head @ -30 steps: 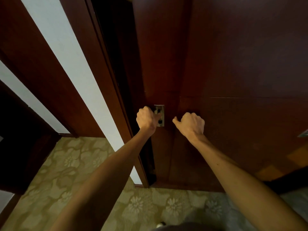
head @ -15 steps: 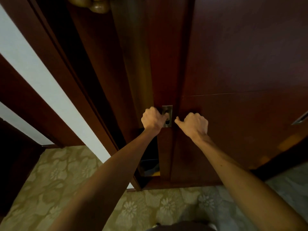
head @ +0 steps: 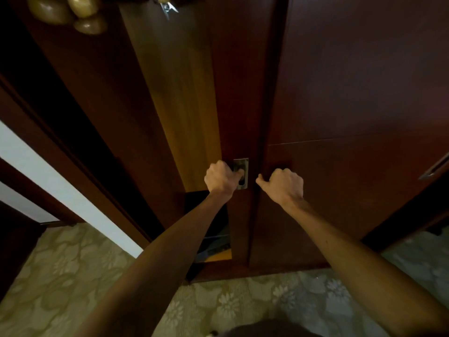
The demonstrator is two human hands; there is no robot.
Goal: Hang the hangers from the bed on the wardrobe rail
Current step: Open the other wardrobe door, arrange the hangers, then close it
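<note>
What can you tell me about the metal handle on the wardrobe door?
The handle is a small upright rectangular plate of shiny silver-looking metal, set flush into the dark reddish-brown sliding door near its left edge, about halfway up the visible panel. It has a dark recessed slot. The left hand hooks its curled fingers into that slot, covering the plate's left side. The right hand is beside it on the neighbouring door, not touching the handle.

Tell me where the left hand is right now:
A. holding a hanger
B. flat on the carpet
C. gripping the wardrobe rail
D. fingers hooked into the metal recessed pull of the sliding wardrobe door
D: the left hand has its fingers curled into the metal pull on the wardrobe door, with no hanger in either hand.
</note>
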